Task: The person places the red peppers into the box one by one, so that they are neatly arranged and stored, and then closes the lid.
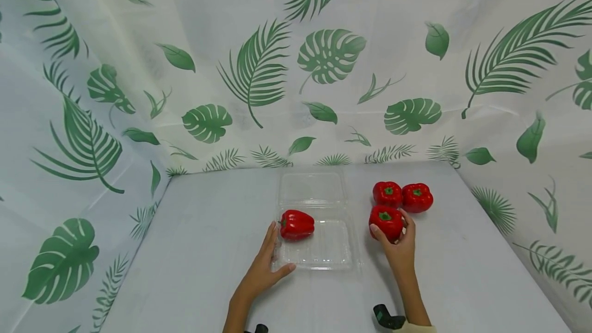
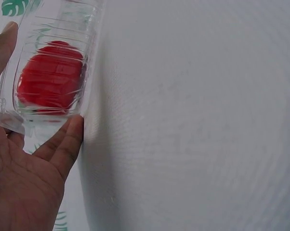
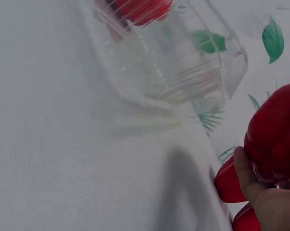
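A clear plastic clamshell container [image 1: 324,251] lies with its lid folded back, and one red bell pepper [image 1: 297,224] rests on its side at the left of the tray. My left hand [image 1: 264,266] steadies that end, fingers straight along the left wall and thumb by the front edge. Through the ribbed plastic the same pepper [image 2: 53,77] shows in the left wrist view. My right hand [image 1: 401,245] grips a second red bell pepper [image 1: 385,220] between thumb and fingers, stem up, to the right of the container. The right wrist view shows this pepper [image 3: 275,130] above others.
Two more red bell peppers, one on the left [image 1: 387,193] and one on the right [image 1: 418,198], sit side by side behind the right hand. The clear lid [image 1: 312,187] extends toward the back of the white table [image 1: 194,271]. Leaf-printed fabric [image 1: 277,132] hangs behind and at both sides.
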Available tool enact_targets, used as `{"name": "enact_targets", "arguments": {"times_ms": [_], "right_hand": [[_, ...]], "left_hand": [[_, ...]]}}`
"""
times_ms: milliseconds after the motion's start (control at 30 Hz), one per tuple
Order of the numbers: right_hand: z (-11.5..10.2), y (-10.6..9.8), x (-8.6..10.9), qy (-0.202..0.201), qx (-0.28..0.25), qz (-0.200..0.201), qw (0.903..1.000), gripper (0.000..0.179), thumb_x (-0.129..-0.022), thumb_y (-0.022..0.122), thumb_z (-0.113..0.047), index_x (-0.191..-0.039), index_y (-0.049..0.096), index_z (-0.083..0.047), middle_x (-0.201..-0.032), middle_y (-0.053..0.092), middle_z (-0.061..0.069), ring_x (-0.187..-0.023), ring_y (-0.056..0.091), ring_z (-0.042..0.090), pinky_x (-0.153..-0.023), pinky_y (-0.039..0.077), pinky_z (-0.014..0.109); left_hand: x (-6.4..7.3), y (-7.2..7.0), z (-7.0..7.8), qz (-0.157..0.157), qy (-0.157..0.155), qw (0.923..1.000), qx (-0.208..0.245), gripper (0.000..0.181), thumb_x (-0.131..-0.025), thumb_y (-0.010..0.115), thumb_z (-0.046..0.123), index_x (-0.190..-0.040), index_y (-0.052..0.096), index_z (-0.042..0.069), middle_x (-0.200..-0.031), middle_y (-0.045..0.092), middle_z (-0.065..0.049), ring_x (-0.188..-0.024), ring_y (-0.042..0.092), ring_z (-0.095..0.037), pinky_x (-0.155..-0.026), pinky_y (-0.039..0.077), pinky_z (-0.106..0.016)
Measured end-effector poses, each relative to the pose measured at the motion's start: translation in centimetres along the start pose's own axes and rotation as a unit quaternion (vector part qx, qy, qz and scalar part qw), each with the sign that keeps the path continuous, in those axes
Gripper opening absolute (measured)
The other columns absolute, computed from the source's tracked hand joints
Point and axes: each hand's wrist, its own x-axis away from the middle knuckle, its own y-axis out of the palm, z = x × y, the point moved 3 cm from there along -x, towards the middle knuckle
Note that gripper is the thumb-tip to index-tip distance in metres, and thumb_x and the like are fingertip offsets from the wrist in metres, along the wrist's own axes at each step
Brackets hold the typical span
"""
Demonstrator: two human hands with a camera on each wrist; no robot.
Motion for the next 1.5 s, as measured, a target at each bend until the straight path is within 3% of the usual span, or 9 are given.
{"name": "enact_targets", "arguments": {"times_ms": [100, 233, 400, 600, 800, 1000, 1100, 1300, 1500], "right_hand": [[-0.6, 0.4, -0.1, -0.01, -0.031, -0.026, 0.9991, 0.085, -0.082, 0.078, -0.014, -0.15, 0.028, -0.016, -0.146, 0.036, 0.007, -0.13, 0.036, 0.013, -0.081, 0.043, -0.002], [-1.5, 1.1, -0.2, -0.041, -0.054, -0.049, 0.9965, 0.082, -0.081, 0.079, -0.008, -0.147, 0.032, -0.015, -0.144, 0.04, 0.001, -0.126, 0.039, 0.005, -0.084, 0.046, 0.001], [-2.2, 1.9, -0.4, -0.071, -0.071, -0.071, 0.9925, 0.081, -0.078, 0.079, -0.003, -0.144, 0.033, -0.012, -0.139, 0.044, 0.001, -0.126, 0.041, 0.003, -0.089, 0.046, 0.004], [-2.9, 2.5, -0.5, -0.067, -0.044, -0.097, 0.992, 0.08, -0.081, 0.077, -0.009, -0.145, 0.029, -0.012, -0.143, 0.041, 0.006, -0.126, 0.037, 0.002, -0.086, 0.047, 0.004], [-3.5, 2.9, -0.7, -0.056, -0.074, -0.138, 0.9861, 0.073, -0.092, 0.067, -0.014, -0.151, 0.024, -0.018, -0.148, 0.035, 0.006, -0.128, 0.035, 0.004, -0.086, 0.049, 0.007], [-3.9, 3.3, -0.6, -0.05, -0.09, -0.175, 0.9792, 0.077, -0.089, 0.069, -0.011, -0.152, 0.025, -0.016, -0.151, 0.034, 0.009, -0.128, 0.037, 0.002, -0.089, 0.049, 0.008], [-3.8, 3.6, -0.6, -0.056, -0.073, -0.182, 0.979, 0.079, -0.085, 0.075, -0.011, -0.15, 0.03, -0.015, -0.151, 0.037, 0.009, -0.128, 0.039, 0.007, -0.092, 0.051, 0.016], [-4.1, 4.6, -0.9, -0.109, 0.037, -0.192, 0.9747, 0.082, -0.077, 0.083, -0.021, -0.146, 0.038, -0.015, -0.147, 0.046, 0.013, -0.13, 0.046, 0.031, -0.1, 0.05, 0.055], [-4.3, 5.5, -1.3, -0.153, 0.108, -0.214, 0.9587, 0.087, -0.071, 0.086, -0.023, -0.145, 0.039, -0.013, -0.142, 0.05, 0.014, -0.128, 0.049, 0.035, -0.098, 0.05, 0.058]], "left_hand": [[0.0, 0.0, 0.0, 0.001, 0.0, 1.0, 0.002, 0.1, -0.084, 0.074, 0.042, -0.158, 0.011, 0.023, -0.166, 0.003, 0.006, -0.148, 0.026, -0.034, -0.107, 0.041, -0.053], [-0.1, -0.1, 0.0, 0.002, -0.001, 1.0, 0.005, 0.1, -0.083, 0.074, 0.043, -0.158, 0.011, 0.024, -0.166, 0.003, 0.006, -0.148, 0.026, -0.035, -0.107, 0.041, -0.053], [-0.2, 0.0, -0.1, 0.004, 0.001, 1.0, 0.003, 0.1, -0.083, 0.074, 0.043, -0.158, 0.011, 0.026, -0.166, 0.004, 0.007, -0.149, 0.024, -0.033, -0.108, 0.039, -0.054], [-0.2, 0.0, -0.1, 0.005, 0.001, 1.0, 0.003, 0.099, -0.083, 0.074, 0.043, -0.158, 0.012, 0.025, -0.166, 0.004, 0.007, -0.15, 0.021, -0.033, -0.109, 0.039, -0.055], [-0.2, -0.1, -0.1, 0.006, 0.001, 1.0, -0.004, 0.1, -0.083, 0.074, 0.044, -0.158, 0.012, 0.023, -0.166, 0.003, 0.007, -0.15, 0.021, -0.032, -0.109, 0.039, -0.054], [-0.1, -0.1, -0.1, 0.005, 0.002, 1.0, 0.003, 0.1, -0.084, 0.074, 0.042, -0.158, 0.011, 0.022, -0.166, 0.003, 0.006, -0.149, 0.024, -0.034, -0.107, 0.041, -0.054], [0.0, -0.1, -0.1, 0.002, 0.002, 1.0, 0.007, 0.099, -0.084, 0.074, 0.042, -0.158, 0.011, 0.023, -0.166, 0.003, 0.005, -0.148, 0.025, -0.034, -0.107, 0.041, -0.054], [0.1, 0.0, -0.1, 0.001, 0.002, 1.0, 0.009, 0.099, -0.084, 0.074, 0.041, -0.158, 0.011, 0.024, -0.166, 0.003, 0.005, -0.147, 0.027, -0.035, -0.107, 0.041, -0.054], [0.0, 0.1, -0.1, 0.002, -0.006, 1.0, 0.004, 0.1, -0.084, 0.074, 0.042, -0.158, 0.01, 0.025, -0.166, 0.003, 0.006, -0.148, 0.027, -0.034, -0.108, 0.039, -0.056]]}}
